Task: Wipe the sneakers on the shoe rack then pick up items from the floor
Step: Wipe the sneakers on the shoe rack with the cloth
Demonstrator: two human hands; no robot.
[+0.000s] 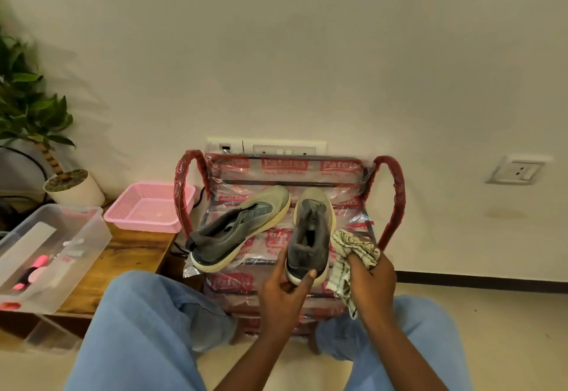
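Two grey-green sneakers with pale soles rest on top of a plastic-wrapped red shoe rack (396, 194). The left sneaker (242, 224) lies angled, toe toward the wall. The right sneaker (312, 231) points straight at the wall; my left hand (284, 289) grips its heel, thumb on the sole's right side. My right hand (373, 280) is closed on a crumpled white cloth with dark stripes (353, 246), which touches the right sneaker's right side. The rack's lower shelves are mostly hidden behind my hands and knees.
A pink mesh basket (150, 206) and a clear plastic box (52, 255) with pink items sit on a low wooden table (123, 255) at left. A potted plant (73, 187) stands behind them. My knees in blue jeans flank the rack. Wall sockets sit behind the rack.
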